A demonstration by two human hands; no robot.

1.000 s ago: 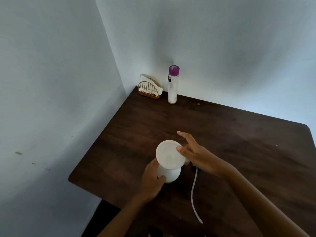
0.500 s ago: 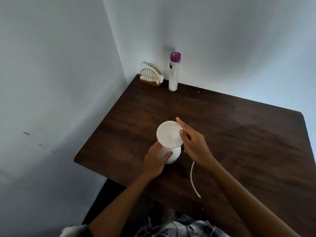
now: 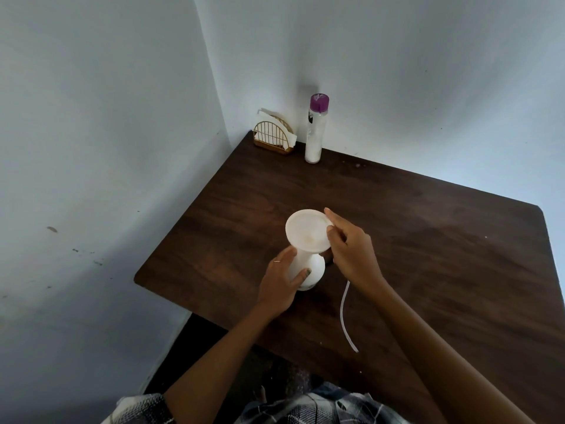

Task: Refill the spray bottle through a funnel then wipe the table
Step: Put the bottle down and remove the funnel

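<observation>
Between the two hands stands a white spray bottle (image 3: pixel 308 270) with a wide white funnel (image 3: pixel 308 229) seated upright in its neck. Curled round the bottle's body, the left hand (image 3: pixel 279 284) grips it; the right hand (image 3: pixel 351 252) pinches the funnel's rim. Just behind the right wrist a white tube (image 3: pixel 345 316) lies on the dark wooden table (image 3: pixel 443 255). Far beyond the hands, in the pale-walled corner, stand a purple-capped bottle (image 3: pixel 315 133) and a napkin holder (image 3: pixel 273 136).

The spray bottle (image 3: pixel 307 272) stands upright near the tabletop (image 3: pixel 428 255) front-left edge, with the funnel (image 3: pixel 307 229) seated on top. The tube (image 3: pixel 347 316) lies on the tabletop just right of the bottle. Rear corner — napkin holder (image 3: pixel 273 136) left, tall bottle (image 3: pixel 315 131) just beside it on the right.
</observation>
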